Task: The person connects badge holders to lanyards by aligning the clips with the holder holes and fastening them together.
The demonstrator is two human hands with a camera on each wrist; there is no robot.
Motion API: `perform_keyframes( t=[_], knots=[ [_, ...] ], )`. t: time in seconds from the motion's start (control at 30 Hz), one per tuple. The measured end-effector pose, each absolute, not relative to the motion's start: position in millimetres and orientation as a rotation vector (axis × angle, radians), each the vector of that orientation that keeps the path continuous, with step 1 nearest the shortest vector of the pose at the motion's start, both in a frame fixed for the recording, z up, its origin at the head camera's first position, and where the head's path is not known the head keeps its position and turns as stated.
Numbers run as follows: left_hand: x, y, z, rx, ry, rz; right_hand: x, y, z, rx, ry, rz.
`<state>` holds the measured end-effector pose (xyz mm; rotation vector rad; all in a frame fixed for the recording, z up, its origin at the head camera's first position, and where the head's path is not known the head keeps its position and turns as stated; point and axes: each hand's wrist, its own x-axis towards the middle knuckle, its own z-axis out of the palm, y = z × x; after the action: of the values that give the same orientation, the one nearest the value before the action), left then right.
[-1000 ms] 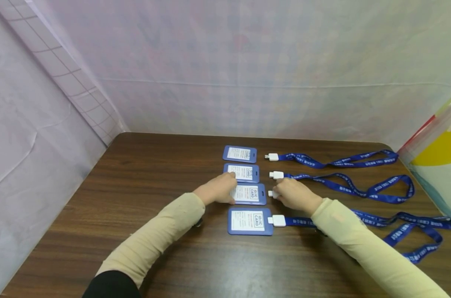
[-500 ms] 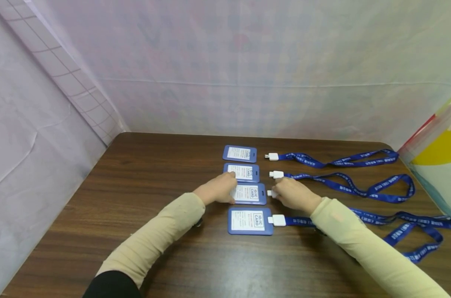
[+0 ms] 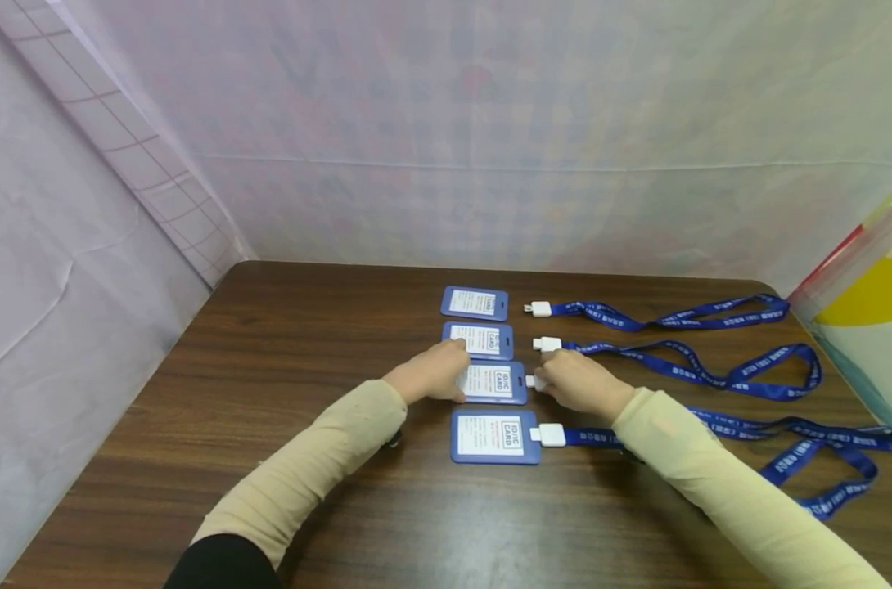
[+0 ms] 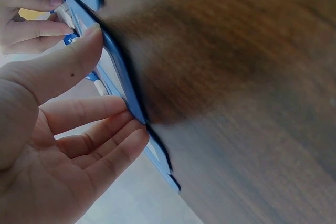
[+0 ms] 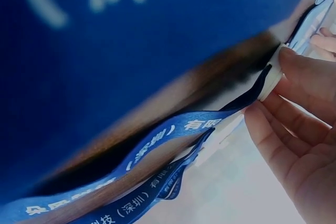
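Card and clip, third row from the back of the table: whose hands are on them?

"Mine, both. My left hand grips the card at its left end, thumb at the near corner, fingertips by the far one. My right hand pinches the white clip."

How do the two lie?

"End to end. The card lies flat or nearly so, long axis running left to right, and the clip points left along that same line, straight at the slot in the card's right end. Its strap trails off behind it."

Touching?

"Just beside each other, at least; whether the clip's tip meets the card, I cannot tell."

Which hand is nearer the slot?

"The right, by most of the card's length. In my judgement, the move turns on that narrow space and on clip and slot being in line."

And the neighbours?

"Nearest me, the front card, joined to the front clip. Beyond, the second card and the far card, neither joined to anything."
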<state>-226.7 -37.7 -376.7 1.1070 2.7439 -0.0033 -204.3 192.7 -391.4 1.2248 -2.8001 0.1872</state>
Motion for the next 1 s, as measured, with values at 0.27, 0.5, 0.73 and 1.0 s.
perform_keyframes(
  t=[0.27, 0.5, 0.73, 1.0],
  knots=[
    [-226.4, -38.1, -376.3, 1.126, 2.748, 0.009, -205.2, 192.2, -392.8, 1.24, -2.772, 0.178],
    [-226.2, -38.7, -377.0, 1.128, 2.757, 0.025, -206.3, 192.8, -394.4, 1.244, -2.778, 0.176],
    [-226.8, -38.9, -377.2, 1.146, 2.755, 0.026, -208.0, 192.5, -395.6, 1.246, -2.788, 0.179],
    [-229.0, -39.2, -379.4, 1.151, 2.75, 0.042, -209.0, 192.4, -397.0, 1.258, -2.773, 0.194]
  ],
)
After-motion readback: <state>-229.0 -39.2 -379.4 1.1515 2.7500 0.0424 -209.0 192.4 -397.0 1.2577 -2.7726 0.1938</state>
